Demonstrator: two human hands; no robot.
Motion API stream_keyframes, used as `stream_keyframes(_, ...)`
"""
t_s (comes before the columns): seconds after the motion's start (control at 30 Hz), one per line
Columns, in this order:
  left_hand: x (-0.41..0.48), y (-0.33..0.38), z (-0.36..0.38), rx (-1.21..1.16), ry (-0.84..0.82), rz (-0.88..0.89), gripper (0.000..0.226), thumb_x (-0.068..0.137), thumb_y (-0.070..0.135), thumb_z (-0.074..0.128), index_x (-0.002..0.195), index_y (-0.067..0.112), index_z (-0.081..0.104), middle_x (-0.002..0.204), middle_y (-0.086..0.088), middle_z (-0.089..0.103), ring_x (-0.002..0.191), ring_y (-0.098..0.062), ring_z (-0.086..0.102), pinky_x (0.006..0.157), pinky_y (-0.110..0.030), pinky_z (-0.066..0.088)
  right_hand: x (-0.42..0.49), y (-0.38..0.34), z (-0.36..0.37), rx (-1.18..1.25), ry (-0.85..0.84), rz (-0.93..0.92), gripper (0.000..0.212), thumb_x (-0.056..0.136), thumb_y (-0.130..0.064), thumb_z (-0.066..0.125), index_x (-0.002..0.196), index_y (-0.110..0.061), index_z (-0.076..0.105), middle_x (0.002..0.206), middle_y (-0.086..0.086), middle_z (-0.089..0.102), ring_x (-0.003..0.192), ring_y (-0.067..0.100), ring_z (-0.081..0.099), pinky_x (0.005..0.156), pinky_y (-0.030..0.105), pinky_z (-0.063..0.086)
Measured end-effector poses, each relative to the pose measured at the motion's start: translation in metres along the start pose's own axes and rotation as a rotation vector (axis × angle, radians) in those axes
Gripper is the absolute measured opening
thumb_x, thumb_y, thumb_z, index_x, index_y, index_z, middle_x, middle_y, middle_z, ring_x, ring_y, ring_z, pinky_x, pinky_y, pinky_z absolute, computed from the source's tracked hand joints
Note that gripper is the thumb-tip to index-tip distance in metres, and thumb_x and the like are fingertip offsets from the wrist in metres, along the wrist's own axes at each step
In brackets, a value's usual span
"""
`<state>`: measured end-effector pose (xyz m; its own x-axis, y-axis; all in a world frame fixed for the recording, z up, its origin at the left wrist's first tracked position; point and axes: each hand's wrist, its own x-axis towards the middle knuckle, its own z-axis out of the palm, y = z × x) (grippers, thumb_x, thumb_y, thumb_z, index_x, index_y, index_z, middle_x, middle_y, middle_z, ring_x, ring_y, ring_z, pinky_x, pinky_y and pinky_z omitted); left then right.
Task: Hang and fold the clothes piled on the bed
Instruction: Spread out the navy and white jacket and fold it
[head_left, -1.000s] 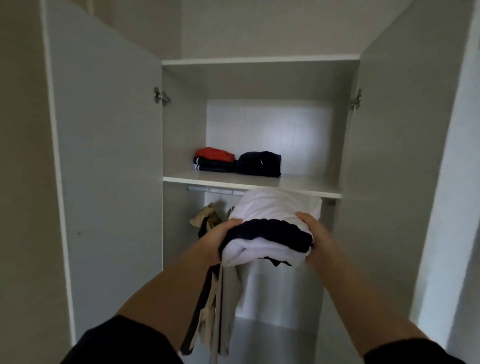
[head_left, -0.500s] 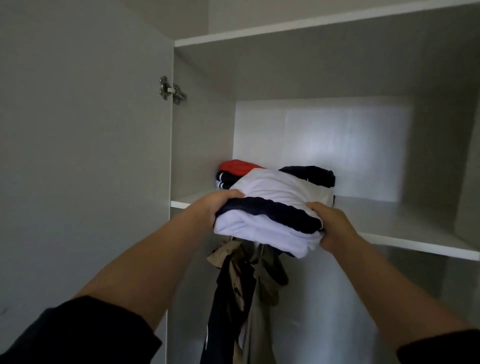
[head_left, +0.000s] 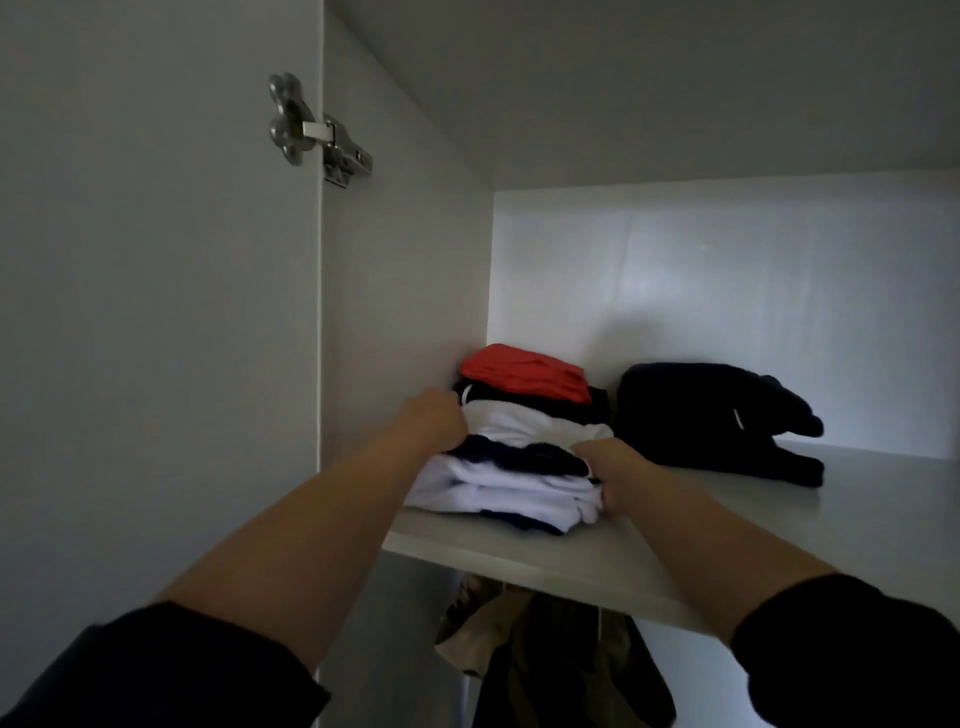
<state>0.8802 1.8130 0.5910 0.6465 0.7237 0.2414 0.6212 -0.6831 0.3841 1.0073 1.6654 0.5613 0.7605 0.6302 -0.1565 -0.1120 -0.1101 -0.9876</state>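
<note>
Hands clamp a folded bundle from both sides. The left hand has its fingers curled into the left end. The right hand grips the right edge, fingers tucked into the cloth. The bundle, white with navy bands, rests on the shelf at its left end, near the front edge. A red garment tops a stack directly behind it, touching. A dark garment lies to the right, on the same shelf. A hinge joins the open door at upper left. Clothes hang below the shelf.
</note>
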Motion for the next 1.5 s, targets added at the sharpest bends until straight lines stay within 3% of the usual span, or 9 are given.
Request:
stream_keyframes(0.13, 0.036, -0.004, 0.016, 0.096, -0.099, 0.157, 0.051, 0.102, 0.040, 0.027, 0.147, 0.016, 0.034, 0.155, -0.010, 0.027, 0.139, -0.029, 0.031, 0.113, -0.040, 0.024, 0.033, -0.004, 0.036, -0.123, 0.005, -0.043, 0.011, 0.097, -0.004, 0.046, 0.096, 0.001, 0.055, 0.082, 0.013, 0.050, 0.084, 0.028, 0.050, 0.078, 0.033, 0.042)
stream_keyframes(0.23, 0.054, -0.022, 0.028, 0.311, -0.126, 0.179, 0.054, 0.100, 0.050, 0.018, 0.150, 0.029, 0.022, 0.160, 0.001, 0.011, 0.145, -0.029, 0.014, 0.114, -0.054, 0.012, 0.051, -0.014, 0.057, -0.294, 0.089, -0.111, 0.014, 0.097, -0.011, 0.045, 0.104, 0.001, 0.047, 0.097, 0.017, 0.050, 0.102, 0.026, 0.047, 0.085, 0.030, 0.039)
stream_keyframes(0.37, 0.067, -0.022, 0.043, 0.373, -0.142, 0.211, 0.053, 0.101, 0.047, 0.012, 0.152, 0.033, 0.011, 0.161, 0.005, 0.002, 0.146, -0.030, 0.003, 0.113, -0.058, 0.004, 0.060, -0.027, 0.052, -0.795, 0.430, -0.565, 0.060, 0.096, -0.029, 0.043, 0.148, -0.009, 0.022, 0.153, 0.013, 0.027, 0.139, 0.031, 0.027, 0.114, 0.046, 0.022)
stream_keyframes(0.5, 0.076, -0.020, 0.050, 0.397, -0.163, 0.197, 0.053, 0.101, 0.046, 0.013, 0.152, 0.034, 0.007, 0.161, 0.007, -0.003, 0.147, -0.027, -0.003, 0.113, -0.057, 0.000, 0.064, -0.010, 0.050, -1.138, -0.112, -0.337, 0.041, 0.104, -0.022, 0.029, 0.138, -0.003, 0.042, 0.143, 0.014, 0.043, 0.131, 0.028, 0.040, 0.104, 0.027, 0.031)
stream_keyframes(0.63, 0.072, -0.019, 0.048, 0.396, -0.154, 0.206, 0.054, 0.100, 0.047, 0.014, 0.152, 0.032, 0.012, 0.161, 0.005, 0.001, 0.146, -0.027, 0.001, 0.113, -0.056, 0.003, 0.061, -0.007, 0.047, -1.136, -0.119, -0.324, 0.038, 0.104, -0.018, 0.029, 0.135, -0.001, 0.045, 0.139, 0.019, 0.046, 0.128, 0.033, 0.042, 0.104, 0.035, 0.033)
stream_keyframes(0.77, 0.051, -0.013, 0.037, 0.246, -0.036, 0.272, 0.051, 0.100, 0.046, 0.023, 0.146, 0.027, 0.034, 0.158, -0.002, 0.021, 0.144, -0.026, 0.017, 0.113, -0.051, 0.013, 0.046, -0.006, 0.034, -1.224, 0.108, -0.414, 0.047, 0.103, -0.032, 0.028, 0.136, -0.002, 0.041, 0.144, 0.021, 0.038, 0.133, 0.035, 0.034, 0.112, 0.046, 0.027)
stream_keyframes(0.93, 0.004, 0.048, 0.034, 0.230, 0.235, 0.630, 0.056, 0.098, 0.045, 0.036, 0.148, 0.022, 0.030, 0.158, -0.004, 0.020, 0.146, -0.022, 0.011, 0.115, -0.048, 0.011, -0.023, -0.010, -0.038, -1.474, 0.614, -0.670, 0.059, 0.100, -0.044, 0.028, 0.148, -0.009, 0.025, 0.158, 0.013, 0.015, 0.146, 0.028, 0.008, 0.116, 0.050, 0.006)
stream_keyframes(1.2, -0.158, 0.245, 0.062, -0.025, 0.309, 1.084, 0.064, 0.096, 0.041, 0.041, 0.152, 0.021, 0.017, 0.161, -0.004, 0.006, 0.148, -0.022, 0.002, 0.117, -0.045, 0.007, -0.238, 0.015, -0.205, -1.663, 1.047, -0.359, 0.060, 0.100, -0.043, 0.026, 0.150, -0.010, 0.018, 0.160, 0.012, 0.003, 0.147, 0.028, -0.005, 0.117, 0.049, 0.000)
stream_keyframes(1.5, -0.485, 0.387, 0.061, -0.522, 0.294, 1.555, 0.073, 0.089, 0.036, 0.053, 0.151, 0.014, 0.021, 0.160, -0.008, 0.012, 0.148, -0.024, 0.007, 0.117, -0.046, 0.011, -0.604, 0.087, -0.303, -1.754, 1.497, 0.020, 0.061, 0.096, -0.034, 0.038, 0.149, -0.008, 0.021, 0.160, 0.014, 0.004, 0.148, 0.028, -0.004, 0.117, 0.047, -0.003)
